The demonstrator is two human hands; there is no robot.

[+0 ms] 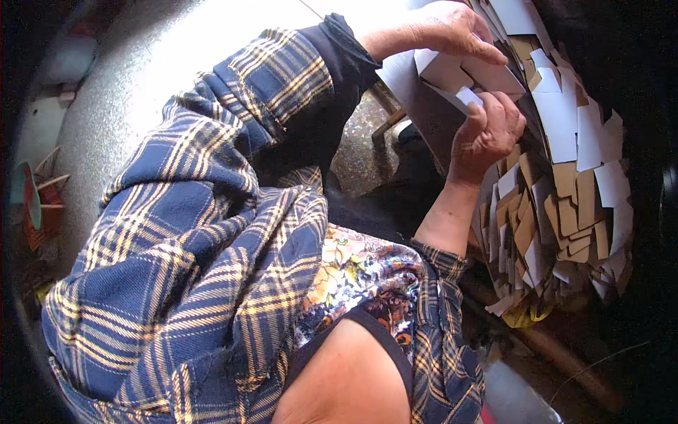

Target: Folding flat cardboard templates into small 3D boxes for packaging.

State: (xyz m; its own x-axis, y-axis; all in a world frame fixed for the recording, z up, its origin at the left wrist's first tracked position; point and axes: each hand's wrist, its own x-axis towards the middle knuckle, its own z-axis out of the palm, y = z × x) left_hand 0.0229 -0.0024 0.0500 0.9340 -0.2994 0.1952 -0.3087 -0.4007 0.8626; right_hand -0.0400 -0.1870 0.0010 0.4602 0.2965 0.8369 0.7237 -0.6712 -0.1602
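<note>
A small cardboard box (pixel 443 71), white outside with its flaps partly folded, is between my two hands at the upper right. My left hand (pixel 462 34) reaches across from the left and grips the box's far side, its fingers bent down over the edge. From below, my right hand (pixel 492 131) holds the near side, fingers curled at a raised white flap and the thumb upright. Part of the box is hidden by both hands. Under it lies a larger flat grey-white sheet or panel (pixel 432 120).
To the right rises a big heap of flattened white and brown cardboard pieces (pixel 565 177), close beside my right forearm. A wooden leg or bar (pixel 388 121) stands below the panel on the speckled floor (pixel 364 152). Something yellow (pixel 526 316) lies under the heap.
</note>
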